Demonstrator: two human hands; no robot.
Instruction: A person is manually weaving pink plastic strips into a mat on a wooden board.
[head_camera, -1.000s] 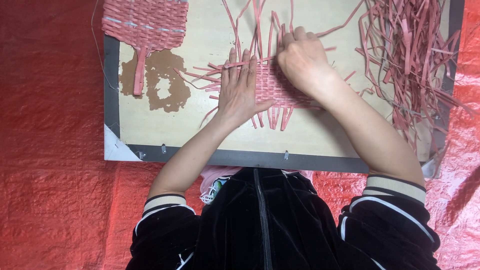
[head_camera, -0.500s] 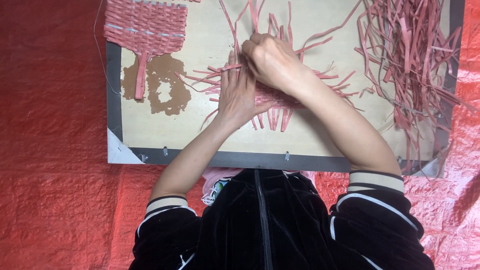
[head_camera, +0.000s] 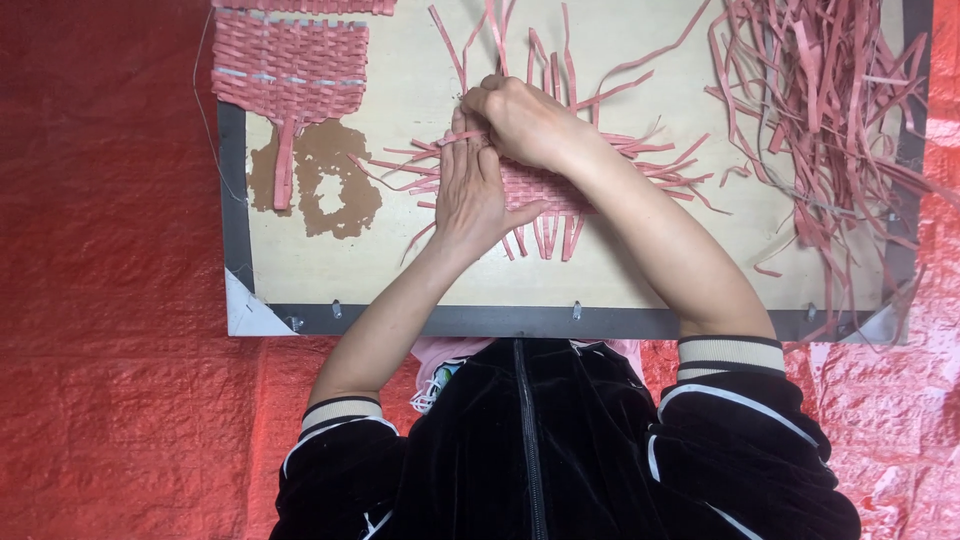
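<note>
On the board (head_camera: 640, 275) lie two woven pieces: a finished mat (head_camera: 290, 65) top left, and a small weave (head_camera: 545, 185) mid-board. Left hand (head_camera: 470, 195) presses it flat, fingers together; right hand (head_camera: 520, 120) seemingly pinches one strip (head_camera: 462, 138). Loose strips (head_camera: 820, 110) crowd the right edge.

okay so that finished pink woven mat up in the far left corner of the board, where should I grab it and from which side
Probably by the narrow tail hanging off the woven mat, coming from the near edge: the tail sticks out alone over bare board, while the mat's body lies flat and its far edge runs out of view.

Weaving workspace: strip pile (head_camera: 820, 110), board (head_camera: 640, 265)
</note>
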